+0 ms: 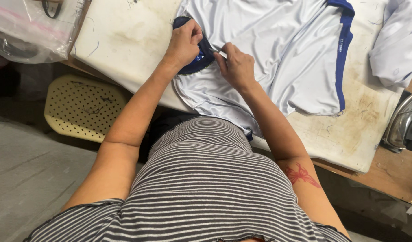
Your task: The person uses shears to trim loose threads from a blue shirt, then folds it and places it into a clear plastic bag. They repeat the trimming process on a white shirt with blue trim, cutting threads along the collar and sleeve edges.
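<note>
A shiny white shirt [268, 49] with blue trim lies spread on a stained white padded table [120, 45]. Its dark blue collar [201, 58] sits at the near left of the garment. My left hand [184, 42] grips the collar from above, fingers curled over its edge. My right hand [235, 65] pinches the white fabric right beside the collar, fingers closed on the cloth. Both hands are close together, a few centimetres apart.
A second white garment [396, 42] lies at the table's far right. A metal iron [405, 123] stands at the right edge. A clear plastic bag [31, 27] sits top left. A yellow perforated stool seat [82, 107] is under the table's left side.
</note>
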A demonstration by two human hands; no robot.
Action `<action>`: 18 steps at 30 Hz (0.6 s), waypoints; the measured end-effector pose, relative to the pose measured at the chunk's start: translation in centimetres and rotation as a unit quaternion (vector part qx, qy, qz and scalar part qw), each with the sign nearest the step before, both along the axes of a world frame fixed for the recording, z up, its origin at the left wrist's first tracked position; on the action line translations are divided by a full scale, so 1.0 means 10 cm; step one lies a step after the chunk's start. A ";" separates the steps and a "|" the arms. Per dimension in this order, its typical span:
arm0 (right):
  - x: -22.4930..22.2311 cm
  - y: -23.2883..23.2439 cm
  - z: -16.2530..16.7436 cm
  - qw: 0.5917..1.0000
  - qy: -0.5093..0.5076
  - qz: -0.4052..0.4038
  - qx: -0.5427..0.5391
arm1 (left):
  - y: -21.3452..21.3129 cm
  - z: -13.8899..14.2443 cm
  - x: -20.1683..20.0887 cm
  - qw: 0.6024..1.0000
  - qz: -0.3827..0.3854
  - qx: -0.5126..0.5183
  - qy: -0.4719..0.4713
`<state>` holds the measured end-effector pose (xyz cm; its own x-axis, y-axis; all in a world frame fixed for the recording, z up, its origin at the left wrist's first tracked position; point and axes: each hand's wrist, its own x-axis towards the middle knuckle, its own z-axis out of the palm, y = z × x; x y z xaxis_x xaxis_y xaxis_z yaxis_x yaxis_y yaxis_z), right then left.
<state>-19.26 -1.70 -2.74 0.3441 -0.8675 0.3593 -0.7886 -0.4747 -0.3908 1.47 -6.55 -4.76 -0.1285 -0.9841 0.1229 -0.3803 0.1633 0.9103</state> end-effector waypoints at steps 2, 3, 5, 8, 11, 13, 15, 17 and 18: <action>0.00 0.03 -0.04 1.000 0.009 0.001 0.001 | 0.04 0.03 -0.02 1.000 -0.005 0.009 0.000; 0.00 0.04 -0.07 1.000 0.014 -0.003 0.004 | 0.06 0.05 -0.01 1.000 -0.008 0.014 0.014; 0.00 0.05 -0.12 1.000 0.018 -0.010 0.008 | 0.08 0.09 0.01 0.999 -0.015 0.024 0.042; -0.01 0.03 -0.20 1.000 0.016 -0.015 0.009 | 0.08 0.18 0.11 0.996 -0.041 -0.014 0.079; -0.03 0.02 -0.25 1.000 0.004 -0.015 0.010 | 0.07 0.23 0.18 0.973 -0.062 0.107 0.194; -0.04 0.02 -0.27 1.000 -0.008 -0.012 0.006 | 0.08 0.21 0.14 0.996 -0.046 -0.069 0.040; -0.04 0.03 -0.28 1.000 -0.025 -0.009 -0.001 | 0.10 0.14 0.03 0.979 -0.038 -0.173 -0.097; -0.04 0.04 -0.28 0.999 -0.040 -0.011 0.004 | 0.13 0.04 -0.10 0.954 -0.045 -0.207 -0.211; -0.04 0.04 -0.28 0.999 -0.046 -0.015 0.013 | 0.14 -0.01 -0.14 0.952 -0.042 -0.204 -0.224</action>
<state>-19.63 -1.27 -5.54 0.2839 -0.8864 0.3656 -0.7631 -0.4397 -0.4736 0.11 -5.18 -4.83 -0.3337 -0.8504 0.4067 -0.6862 0.5150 0.5137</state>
